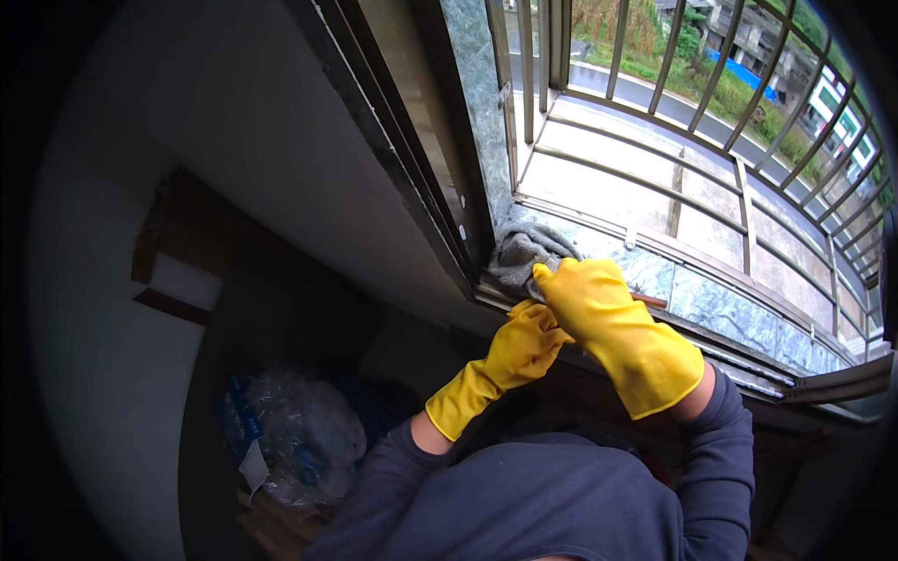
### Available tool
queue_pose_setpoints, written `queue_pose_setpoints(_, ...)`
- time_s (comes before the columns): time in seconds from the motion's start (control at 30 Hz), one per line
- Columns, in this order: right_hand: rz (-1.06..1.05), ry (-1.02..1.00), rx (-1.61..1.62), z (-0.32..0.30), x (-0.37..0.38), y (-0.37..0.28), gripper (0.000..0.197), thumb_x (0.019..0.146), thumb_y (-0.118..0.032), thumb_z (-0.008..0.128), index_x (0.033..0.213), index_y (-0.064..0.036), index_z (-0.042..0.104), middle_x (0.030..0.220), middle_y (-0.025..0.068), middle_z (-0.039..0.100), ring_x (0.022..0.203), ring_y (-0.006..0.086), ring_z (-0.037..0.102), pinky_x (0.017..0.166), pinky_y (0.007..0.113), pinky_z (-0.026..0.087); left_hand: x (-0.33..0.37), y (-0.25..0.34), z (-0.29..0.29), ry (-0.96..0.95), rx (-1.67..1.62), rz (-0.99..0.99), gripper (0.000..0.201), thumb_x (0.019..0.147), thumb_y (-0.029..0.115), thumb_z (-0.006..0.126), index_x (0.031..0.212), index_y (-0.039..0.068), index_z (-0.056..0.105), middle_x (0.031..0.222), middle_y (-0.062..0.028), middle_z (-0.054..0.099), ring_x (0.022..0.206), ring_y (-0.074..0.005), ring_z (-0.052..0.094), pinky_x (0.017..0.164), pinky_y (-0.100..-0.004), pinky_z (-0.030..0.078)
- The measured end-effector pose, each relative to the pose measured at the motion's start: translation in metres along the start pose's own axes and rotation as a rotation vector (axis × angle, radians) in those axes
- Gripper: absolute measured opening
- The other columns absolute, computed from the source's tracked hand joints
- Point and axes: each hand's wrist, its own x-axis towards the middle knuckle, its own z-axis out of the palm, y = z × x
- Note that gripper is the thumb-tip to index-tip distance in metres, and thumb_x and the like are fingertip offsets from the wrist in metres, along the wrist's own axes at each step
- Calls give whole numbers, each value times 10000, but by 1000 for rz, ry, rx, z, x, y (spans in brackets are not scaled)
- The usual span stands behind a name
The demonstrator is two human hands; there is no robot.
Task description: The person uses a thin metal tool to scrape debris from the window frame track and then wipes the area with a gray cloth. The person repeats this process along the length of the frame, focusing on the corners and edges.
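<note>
A crumpled grey cloth point(526, 254) is bunched into the left corner of the window frame, on the marbled stone sill point(720, 307). My right hand point(608, 323), in a long yellow rubber glove, is closed on the cloth's near side. From beneath that hand a thin reddish-brown stick point(650, 301) pokes out to the right; its other end is hidden. Just below and left, my left hand point(526, 348), gloved the same way, is curled closed by the metal window track point(748, 372). Whatever its fingers hold, if anything, is hidden.
Metal security bars point(655, 187) enclose a ledge outside the window. Left of my hands rises the dark window jamb point(426, 122), beside a pale wall point(253, 122). Below on the left sits a clear plastic bag point(313, 435) with a blue box point(241, 421).
</note>
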Motion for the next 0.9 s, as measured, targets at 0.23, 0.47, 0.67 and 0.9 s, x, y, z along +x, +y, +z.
queue_pose_setpoints(0.23, -34, -81, 378, 2, 30, 17, 272, 858, -73, 658, 1087, -201, 729, 775, 92, 679, 701, 289, 674, 591, 378, 523, -9, -6, 6, -47, 65, -39, 141, 785, 60, 688, 902, 132, 718, 856, -43, 669, 834, -253, 636, 832, -359, 476)
queue_pose_setpoints(0.47, -139, 776, 443, -61, 5, 41, 204, 841, -79, 705, 999, -192, 767, 735, 89, 678, 651, 275, 669, 558, 354, 524, 3, 3, 1, -30, -5, -20, 284, 829, 88, 619, 1076, 184, 720, 1027, -33, 664, 986, -255, 628, 932, -384, 445)
queue_pose_setpoints(0.67, -93, 118, 9, -17, 5, 22, 271, 813, -50, 691, 1023, -208, 756, 770, 77, 689, 676, 261, 677, 569, 356, 517, 4, 1, 2, -16, 7, 13, 296, 816, 75, 628, 1078, 192, 704, 1003, -15, 653, 975, -255, 630, 918, -385, 458)
queue_pose_setpoints(0.9, -123, 558, 284, -32, 8, 41, 273, 813, -58, 684, 1033, -207, 751, 762, 70, 685, 668, 254, 674, 564, 358, 513, 8, 2, 2, -11, -27, 21, 274, 823, 66, 623, 1054, 186, 710, 1057, -44, 652, 983, -276, 623, 893, -398, 467)
